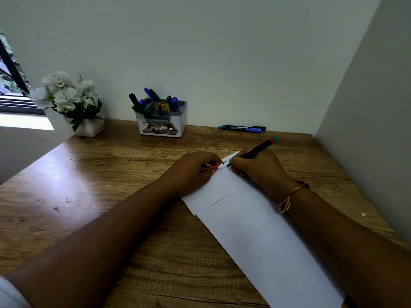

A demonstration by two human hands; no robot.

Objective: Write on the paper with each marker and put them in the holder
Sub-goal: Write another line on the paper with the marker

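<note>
A long white paper [251, 221] lies slanted on the wooden desk. My right hand [258, 172] grips a black marker [255, 150] with a red band and teal end, its tip touching the paper's far end beside small ink marks. My left hand [191, 172] rests on the paper's left edge and holds a red cap [210, 167] in its curled fingers. The white and grey holder [161, 121] stands by the back wall with several blue, black, green and red markers in it. Two more markers [242, 128], one black and one blue, lie against the wall to the right.
A white pot of white flowers [71, 103] stands at the back left by a window. A wall closes the desk [111, 174] on the right.
</note>
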